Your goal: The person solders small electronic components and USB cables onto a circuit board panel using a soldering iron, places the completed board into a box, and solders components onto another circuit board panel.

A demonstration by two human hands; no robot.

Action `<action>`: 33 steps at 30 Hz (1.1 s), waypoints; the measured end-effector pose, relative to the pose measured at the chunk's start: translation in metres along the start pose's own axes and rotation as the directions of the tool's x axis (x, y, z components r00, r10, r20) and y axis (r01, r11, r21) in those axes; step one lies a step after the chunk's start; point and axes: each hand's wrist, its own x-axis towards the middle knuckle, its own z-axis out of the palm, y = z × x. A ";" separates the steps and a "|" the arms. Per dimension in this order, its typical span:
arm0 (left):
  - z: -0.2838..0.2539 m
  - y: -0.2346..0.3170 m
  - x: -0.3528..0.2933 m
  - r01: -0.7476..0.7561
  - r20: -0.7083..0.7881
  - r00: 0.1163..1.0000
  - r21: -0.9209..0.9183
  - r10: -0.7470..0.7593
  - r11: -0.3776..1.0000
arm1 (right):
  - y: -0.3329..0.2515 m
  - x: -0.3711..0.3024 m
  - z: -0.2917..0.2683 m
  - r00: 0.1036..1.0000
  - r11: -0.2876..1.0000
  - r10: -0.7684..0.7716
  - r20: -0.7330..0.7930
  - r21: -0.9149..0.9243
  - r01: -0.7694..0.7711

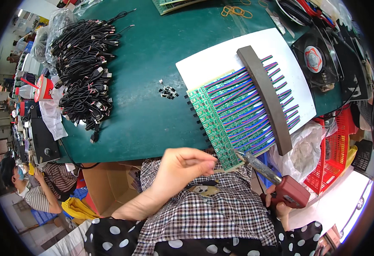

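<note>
Left hand (179, 170) is pinched; right hand (282, 210) grips the soldering gun (292, 192).

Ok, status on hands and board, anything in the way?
Left hand pinched near green circuit board, grip contents unclear. Right hand holding red soldering gun, tip at board. Dark bar across coloured wires, clear of tip.

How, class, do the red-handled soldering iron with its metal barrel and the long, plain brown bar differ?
Pose: the soldering iron is held in the right hand; the brown bar lies across thin coloured wires.
Shape: the iron narrows to a tip; the bar is blunt-ended.
Colour: the iron is red and silvery; the bar is brown.
Shared: both are elongated.
</note>
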 end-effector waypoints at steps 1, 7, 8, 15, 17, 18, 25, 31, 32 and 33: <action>0.003 -0.005 -0.001 0.013 0.035 0.999 -0.010 -0.012 1.000 | 0.000 0.000 0.001 1.000 1.000 -0.008 0.000 0.002 0.008; 0.016 -0.018 -0.001 -0.100 0.006 0.995 0.201 0.101 0.974 | 0.001 0.007 -0.001 0.999 0.995 -0.042 0.028 -0.092 0.045; 0.018 -0.019 -0.001 -0.123 -0.020 0.991 0.220 0.131 0.968 | 0.003 0.007 -0.002 0.999 0.992 -0.047 0.015 -0.114 0.048; 0.020 -0.019 0.006 -0.192 -0.017 0.979 0.274 0.205 0.942 | 0.006 0.003 -0.007 1.000 0.982 0.011 -0.004 -0.191 -0.011; 0.020 -0.019 0.006 -0.187 -0.016 0.980 0.274 0.198 0.944 | 0.013 0.001 -0.013 0.998 0.962 -0.057 -0.015 -0.268 0.051; 0.021 -0.019 0.005 -0.181 -0.016 0.981 0.274 0.192 0.945 | 0.014 0.000 -0.015 0.998 0.962 -0.057 -0.015 -0.268 0.051; 0.023 -0.018 0.004 -0.189 -0.017 0.979 0.269 0.201 0.944 | 0.017 -0.001 -0.024 0.999 0.952 -0.020 0.045 -0.304 0.033; 0.022 -0.016 0.005 -0.142 0.005 0.989 0.298 0.148 0.944 | 0.025 -0.005 -0.027 0.998 0.932 -0.064 -0.004 -0.357 0.058; 0.022 -0.016 0.005 -0.144 0.007 0.989 0.301 0.149 0.943 | 0.025 -0.005 -0.027 0.997 0.937 -0.075 -0.022 -0.345 0.063; 0.022 -0.017 0.005 -0.146 0.010 0.989 0.304 0.150 0.942 | 0.026 -0.006 -0.027 0.997 0.937 -0.075 -0.023 -0.345 0.062</action>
